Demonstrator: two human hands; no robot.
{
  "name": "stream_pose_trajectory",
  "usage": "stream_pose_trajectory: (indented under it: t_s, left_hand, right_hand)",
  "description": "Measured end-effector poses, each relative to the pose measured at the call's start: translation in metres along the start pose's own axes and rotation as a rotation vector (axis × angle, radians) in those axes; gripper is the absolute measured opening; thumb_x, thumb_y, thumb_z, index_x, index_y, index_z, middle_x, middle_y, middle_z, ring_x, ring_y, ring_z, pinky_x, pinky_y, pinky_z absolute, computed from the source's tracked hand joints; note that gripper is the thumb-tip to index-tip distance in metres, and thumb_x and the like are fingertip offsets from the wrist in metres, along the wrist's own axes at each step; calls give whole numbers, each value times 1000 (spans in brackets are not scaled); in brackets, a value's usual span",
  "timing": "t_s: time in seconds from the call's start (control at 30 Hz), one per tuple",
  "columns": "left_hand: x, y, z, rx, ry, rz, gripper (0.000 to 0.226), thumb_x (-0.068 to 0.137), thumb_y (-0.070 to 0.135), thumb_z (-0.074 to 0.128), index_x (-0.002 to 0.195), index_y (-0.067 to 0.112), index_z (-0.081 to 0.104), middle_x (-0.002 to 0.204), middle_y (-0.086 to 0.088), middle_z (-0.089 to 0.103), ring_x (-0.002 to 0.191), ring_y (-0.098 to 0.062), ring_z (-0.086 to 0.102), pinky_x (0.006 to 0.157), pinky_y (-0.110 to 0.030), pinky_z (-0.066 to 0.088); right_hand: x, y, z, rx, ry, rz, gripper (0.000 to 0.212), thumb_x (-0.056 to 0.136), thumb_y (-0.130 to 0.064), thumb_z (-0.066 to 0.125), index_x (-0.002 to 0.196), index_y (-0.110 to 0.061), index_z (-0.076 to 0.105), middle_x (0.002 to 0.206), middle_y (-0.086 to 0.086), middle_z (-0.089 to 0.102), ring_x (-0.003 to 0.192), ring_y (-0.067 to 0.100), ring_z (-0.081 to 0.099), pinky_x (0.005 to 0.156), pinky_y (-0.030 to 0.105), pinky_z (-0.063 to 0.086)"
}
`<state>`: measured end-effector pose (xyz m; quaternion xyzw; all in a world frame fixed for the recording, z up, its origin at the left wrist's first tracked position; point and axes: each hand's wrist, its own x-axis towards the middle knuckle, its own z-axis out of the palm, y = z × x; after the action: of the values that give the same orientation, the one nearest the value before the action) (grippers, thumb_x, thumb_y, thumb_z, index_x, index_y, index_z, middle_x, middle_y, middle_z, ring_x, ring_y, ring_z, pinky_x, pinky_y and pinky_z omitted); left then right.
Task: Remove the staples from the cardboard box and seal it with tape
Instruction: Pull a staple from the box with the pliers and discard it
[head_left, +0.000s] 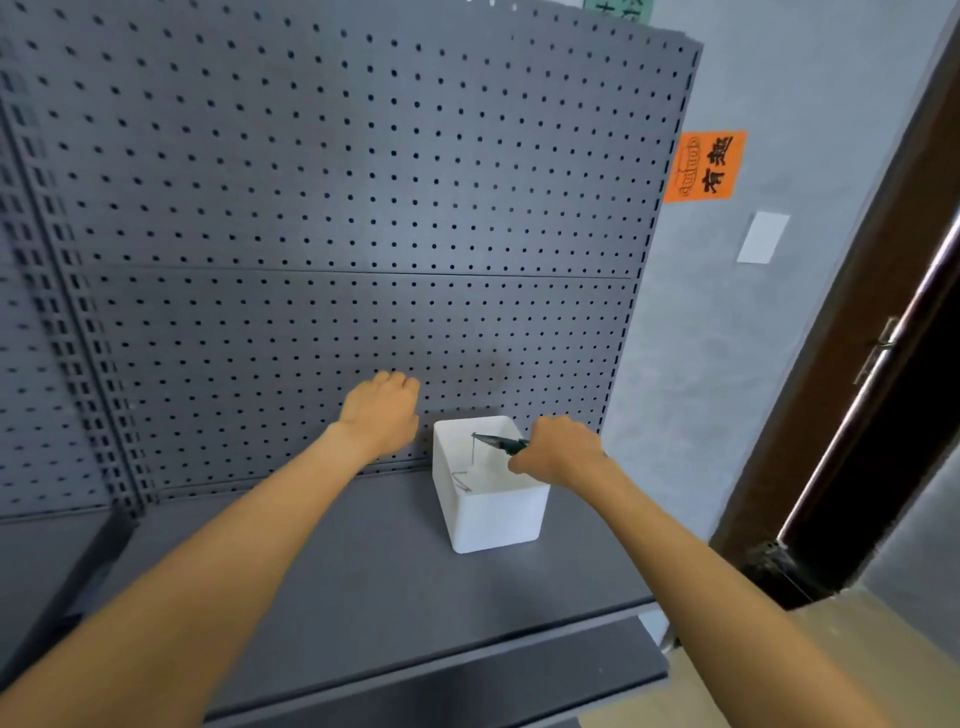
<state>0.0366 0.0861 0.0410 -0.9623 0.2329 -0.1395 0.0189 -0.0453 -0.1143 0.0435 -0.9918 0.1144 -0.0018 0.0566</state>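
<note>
A small white open-topped bin (493, 519) stands on the grey shelf (322, 561) near the back panel. My right hand (561, 449) grips dark pliers (498, 442) whose tips reach over the bin's opening with a thin bent staple (474, 451) hanging from them. Another staple (461, 480) lies inside the bin at its left wall. My left hand (382, 410) hovers left of the bin with fingers curled, holding nothing that I can see. No cardboard box or tape is in view.
A grey pegboard panel (311, 208) backs the shelf. Right of it is a grey wall with an orange sign (706, 166) and a white plate (762, 236). A dark door frame (857, 395) runs along the right. A lower shelf edge (467, 680) juts out below.
</note>
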Motion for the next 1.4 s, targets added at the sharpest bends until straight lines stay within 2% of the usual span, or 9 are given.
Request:
stream_pose_trajectory:
  t_s: [0.23,0.37,0.47,0.67,0.87,0.97,1.1,1.27,1.4]
  left_hand:
    - [4,-2,15,-4,-9,1,41,98,24,44,135,6,41,133,-11,48,121,-27,44,94,-35,42]
    - [5,-1,22,-12,-20,-1,40,98,25,43,133,6,42,132,-10,49,120,-27,45,93,-35,42]
    - [6,1,25,-19,-27,-5,38,98,24,43,132,6,43,131,-10,50,120,-26,44,92,-34,42]
    - [9,1,25,-35,-4,0,39,97,24,44,132,7,43,132,-9,50,121,-26,44,93,-34,42]
    - [15,5,25,-36,-6,4,39,97,24,44,133,7,43,132,-9,49,121,-25,44,95,-34,41]
    - [18,9,24,-39,-3,14,40,97,24,44,133,7,43,131,-9,50,120,-26,45,94,-34,42]
    - [24,18,21,-46,-3,29,40,96,21,43,134,7,42,132,-9,50,120,-26,45,92,-33,42]
    - [33,44,19,-87,12,69,40,96,20,42,134,6,42,133,-10,49,121,-26,44,91,-33,42]
    - [39,75,21,-152,13,121,37,95,20,44,130,7,45,129,-9,51,118,-25,46,87,-33,42]
  right_hand:
    - [21,-12,14,-97,-30,-45,21,81,-30,58,91,-14,49,70,-3,44,73,21,51,54,23,33]
    - [25,-12,21,-118,-49,-52,17,80,-27,56,79,-13,46,68,-3,42,61,16,44,51,21,29]
    - [26,-10,25,-129,-53,-37,24,80,-25,55,68,-15,36,66,-2,40,54,13,36,51,20,28]
    - [28,-9,27,-129,-42,-24,17,80,-26,55,76,-15,43,66,-3,41,53,12,37,50,20,29]
    - [27,-3,27,-104,-42,-2,18,80,-27,56,74,-15,44,66,-3,42,54,12,37,50,21,28]
    - [26,0,24,-80,-38,11,24,80,-28,56,67,-17,39,65,-3,41,54,12,36,50,21,27]
    - [24,11,15,-5,32,58,26,81,-30,56,65,-18,39,62,-3,40,53,14,35,50,21,27]
    - [21,35,0,76,135,163,25,86,-37,56,78,-13,49,66,-1,45,69,23,50,52,24,33]
    - [17,58,6,147,195,252,30,89,-39,54,94,-9,54,90,6,55,83,28,56,65,28,40]
